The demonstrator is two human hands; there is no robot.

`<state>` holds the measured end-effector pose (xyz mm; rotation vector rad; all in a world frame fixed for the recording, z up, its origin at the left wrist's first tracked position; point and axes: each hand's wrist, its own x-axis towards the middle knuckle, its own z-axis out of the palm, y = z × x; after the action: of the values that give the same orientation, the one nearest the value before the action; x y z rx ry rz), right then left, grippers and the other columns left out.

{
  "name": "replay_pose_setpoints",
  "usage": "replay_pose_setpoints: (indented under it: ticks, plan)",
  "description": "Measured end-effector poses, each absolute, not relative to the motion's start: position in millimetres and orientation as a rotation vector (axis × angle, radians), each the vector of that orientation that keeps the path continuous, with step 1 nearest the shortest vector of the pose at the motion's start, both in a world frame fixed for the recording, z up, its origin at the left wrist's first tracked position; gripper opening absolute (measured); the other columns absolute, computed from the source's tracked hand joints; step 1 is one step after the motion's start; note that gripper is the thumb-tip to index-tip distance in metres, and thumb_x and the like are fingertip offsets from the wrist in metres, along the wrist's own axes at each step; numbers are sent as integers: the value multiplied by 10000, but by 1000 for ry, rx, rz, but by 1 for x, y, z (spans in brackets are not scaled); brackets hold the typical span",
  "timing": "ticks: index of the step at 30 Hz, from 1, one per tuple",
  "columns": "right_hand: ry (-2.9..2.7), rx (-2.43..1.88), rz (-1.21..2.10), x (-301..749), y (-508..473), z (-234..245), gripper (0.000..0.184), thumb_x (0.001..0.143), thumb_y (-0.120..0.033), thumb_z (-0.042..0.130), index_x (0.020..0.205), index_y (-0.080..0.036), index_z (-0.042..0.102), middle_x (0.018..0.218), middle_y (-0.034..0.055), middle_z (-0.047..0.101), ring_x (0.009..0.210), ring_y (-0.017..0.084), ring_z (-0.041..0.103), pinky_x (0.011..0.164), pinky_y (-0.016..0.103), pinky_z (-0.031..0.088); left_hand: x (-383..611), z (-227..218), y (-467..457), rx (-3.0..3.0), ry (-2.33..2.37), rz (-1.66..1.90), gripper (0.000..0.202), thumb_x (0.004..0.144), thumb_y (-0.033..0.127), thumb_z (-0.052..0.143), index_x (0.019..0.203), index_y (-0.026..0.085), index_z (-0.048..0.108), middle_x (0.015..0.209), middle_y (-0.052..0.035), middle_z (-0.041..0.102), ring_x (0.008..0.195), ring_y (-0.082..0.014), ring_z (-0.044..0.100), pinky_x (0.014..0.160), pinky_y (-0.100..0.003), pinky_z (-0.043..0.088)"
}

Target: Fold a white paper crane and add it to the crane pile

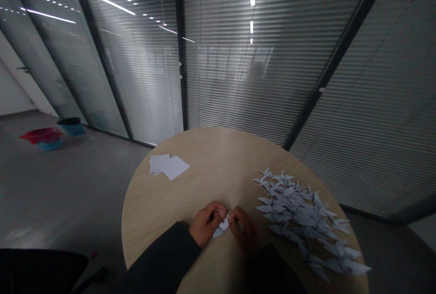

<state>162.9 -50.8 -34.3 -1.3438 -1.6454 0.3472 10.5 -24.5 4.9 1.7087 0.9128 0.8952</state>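
Observation:
A small piece of folded white paper [221,227] is between my hands, low over the near part of the round table [218,149]. My left hand [208,222] is closed on its left side, thumb and fingers pinching it. From the right, my right hand [242,227] pinches the paper's upper right edge with its fingertips. The fingers cover part of the folds. To the right of my hands lies a large cluster of folded white paper cranes [296,208]. At the table's left side rests a small stack of white paper squares [170,166].
Glass partitions with blinds [248,80] stand just behind the table. On the floor at the far left are a blue bin with a red liner [46,137] and a bin with a black liner [71,126]. A dark chair [41,269] is at the lower left.

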Motion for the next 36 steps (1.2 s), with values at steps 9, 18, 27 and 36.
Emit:
replay_pose_setpoints:
  ticks: [9, 18, 27, 36]
  plan:
    - [-1649, -1356, 249, 165, -48, -33, 227, 862, -299, 369, 666, -236, 465, 642, 23, 523, 634, 163, 516, 614, 292, 430, 13, 2, -21, 1294, 728, 852, 528, 701, 602, 587, 1016, 191, 480, 938, -28, 475, 625, -85, 476, 508, -216, 433]
    - [-1631, -1357, 283, 162, -49, -30, 287, 890, -362, 321, 681, -241, 477, 659, 24, 552, 644, 167, 534, 615, 291, 421, 10, -4, -15, 1307, 700, 912, 482, 673, 531, 668, 938, 167, 493, 666, 34, 519, 602, -101, 495, 596, -243, 369]
    - [-1410, -1428, 586, 169, -44, -27, 330, 880, -469, 349, 671, -248, 480, 567, -12, 538, 502, 155, 536, 522, 281, 453, 11, -3, -16, 1356, 674, 997, 437, 714, 483, 655, 970, 154, 524, 838, -44, 602, 756, -149, 556, 704, -283, 401]
    - [-1231, -1340, 980, 171, -35, -34, 267, 733, -473, 555, 643, -227, 507, 606, -13, 617, 546, 160, 598, 513, 265, 487, 12, -5, -18, 1327, 633, 1006, 443, 702, 429, 689, 1019, 167, 523, 1036, -104, 594, 942, -193, 566, 769, -309, 431]
